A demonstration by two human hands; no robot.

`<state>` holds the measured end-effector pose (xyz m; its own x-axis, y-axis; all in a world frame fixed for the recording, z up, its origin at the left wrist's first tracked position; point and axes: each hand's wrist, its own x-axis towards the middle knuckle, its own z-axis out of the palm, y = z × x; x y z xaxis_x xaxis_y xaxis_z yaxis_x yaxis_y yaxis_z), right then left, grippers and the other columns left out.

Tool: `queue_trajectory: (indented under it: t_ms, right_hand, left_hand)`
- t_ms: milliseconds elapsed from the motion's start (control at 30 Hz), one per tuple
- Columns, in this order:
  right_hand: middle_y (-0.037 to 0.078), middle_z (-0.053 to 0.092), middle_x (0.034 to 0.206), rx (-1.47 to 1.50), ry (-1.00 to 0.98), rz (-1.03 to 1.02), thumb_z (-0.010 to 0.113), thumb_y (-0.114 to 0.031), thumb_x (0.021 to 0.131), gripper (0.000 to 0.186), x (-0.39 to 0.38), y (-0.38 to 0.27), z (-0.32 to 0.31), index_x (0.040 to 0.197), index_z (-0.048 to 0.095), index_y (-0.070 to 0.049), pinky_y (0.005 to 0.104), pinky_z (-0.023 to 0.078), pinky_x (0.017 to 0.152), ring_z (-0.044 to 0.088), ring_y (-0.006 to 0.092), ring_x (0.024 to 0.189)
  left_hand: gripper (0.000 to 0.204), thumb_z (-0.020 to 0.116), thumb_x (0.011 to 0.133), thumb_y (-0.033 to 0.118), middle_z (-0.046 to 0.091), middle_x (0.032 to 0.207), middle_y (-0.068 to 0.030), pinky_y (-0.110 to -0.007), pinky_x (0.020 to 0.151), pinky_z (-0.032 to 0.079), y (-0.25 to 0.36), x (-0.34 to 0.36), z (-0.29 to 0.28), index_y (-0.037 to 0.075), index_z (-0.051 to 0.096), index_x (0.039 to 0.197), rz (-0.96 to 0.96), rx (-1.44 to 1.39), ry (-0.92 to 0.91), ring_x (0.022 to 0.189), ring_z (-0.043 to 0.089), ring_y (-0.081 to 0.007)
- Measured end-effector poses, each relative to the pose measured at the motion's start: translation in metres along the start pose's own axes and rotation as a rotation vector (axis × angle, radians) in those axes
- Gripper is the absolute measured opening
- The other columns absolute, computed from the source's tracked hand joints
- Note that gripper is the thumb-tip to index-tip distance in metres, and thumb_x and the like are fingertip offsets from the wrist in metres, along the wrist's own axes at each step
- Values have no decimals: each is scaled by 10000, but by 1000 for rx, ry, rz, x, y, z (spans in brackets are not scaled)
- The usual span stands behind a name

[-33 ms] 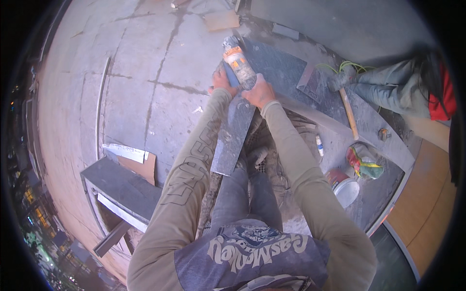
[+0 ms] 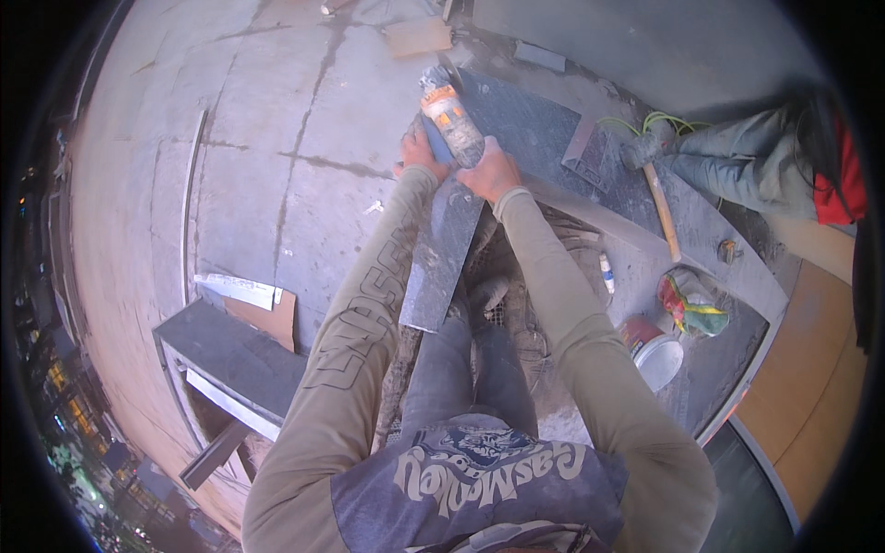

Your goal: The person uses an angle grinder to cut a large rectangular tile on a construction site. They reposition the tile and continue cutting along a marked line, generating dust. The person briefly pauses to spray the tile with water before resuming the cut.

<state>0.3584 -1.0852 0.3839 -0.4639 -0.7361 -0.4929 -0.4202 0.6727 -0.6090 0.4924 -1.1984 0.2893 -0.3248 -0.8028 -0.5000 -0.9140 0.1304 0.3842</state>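
A dusty angle grinder (image 2: 449, 112) with an orange band lies slanted over the far end of a long dark stone strip (image 2: 441, 258). My right hand (image 2: 491, 172) is closed round the grinder's near end. My left hand (image 2: 421, 152) is beside the tool, its fingers bent over the strip's left edge and its thumb towards the right hand. The strip slopes down towards my legs. The grinder's disc is hard to make out in the dust. A wide dark slab (image 2: 525, 115) lies just beyond and to the right of my hands.
To the right lie a wooden-handled hammer (image 2: 660, 212), a small white-and-blue bottle (image 2: 607, 274), a tipped bucket (image 2: 656, 364) and a colourful plastic bag (image 2: 705, 320). Another person's legs (image 2: 737, 170) are at far right, near a green cable (image 2: 656, 120). A dark-topped box (image 2: 235, 343) stands at left.
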Motion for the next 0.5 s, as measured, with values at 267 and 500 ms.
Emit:
queue_trajectory:
  t_ms: [267, 500]
  right_hand:
    - [311, 691, 1206, 22, -35, 11, 837, -308, 759, 705, -6, 8, -3, 1306, 538, 22, 483, 528, 1010, 661, 460, 1165]
    - [308, 697, 1179, 41, 5, 2, 840, -289, 742, 697, -18, 16, -4, 1285, 538, 28, 483, 532, 985, 664, 457, 1156]
  left_hand:
    - [1209, 931, 661, 379, 360, 1575, -182, -620, 1160, 352, 4, 0, 1, 167, 246, 1633, 10, -15, 35, 1487, 350, -381]
    - [1205, 944, 642, 427, 365, 1570, -173, -635, 1150, 350, 5, -3, 3, 178, 279, 1616, 27, -45, 90, 1482, 363, -366]
